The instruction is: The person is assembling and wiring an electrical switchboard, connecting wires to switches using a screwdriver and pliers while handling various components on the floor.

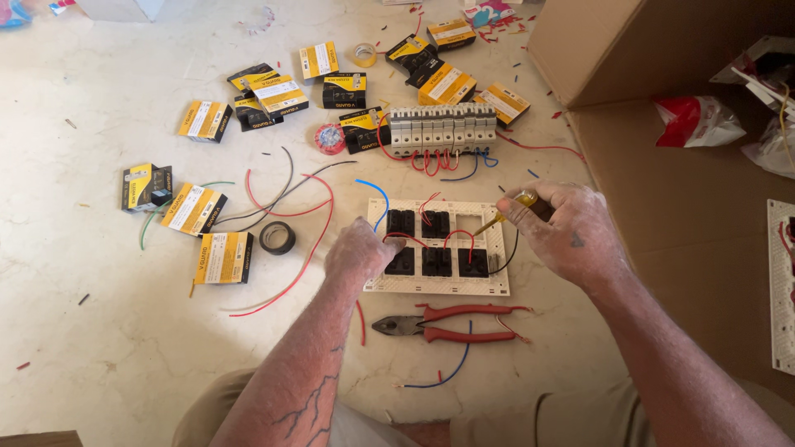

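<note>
A white switch plate [493, 285] lies face down on the floor with several black switch modules wired in red. My left hand [358, 252] rests on its left edge, fingers curled against a lower module and pinning the plate down. In my right hand [567, 232] is a yellow-handled screwdriver [507, 211], its tip pointing down-left at the plate's upper right part. Red-handled pliers [451, 324] lie just in front of the plate.
A row of white circuit breakers [439, 128] with red loops sits beyond the plate. Several yellow-and-black boxes, tape rolls [277, 237] and loose red, blue, green and black wires are scattered to the left. A brown cardboard box [662, 124] stands at the right.
</note>
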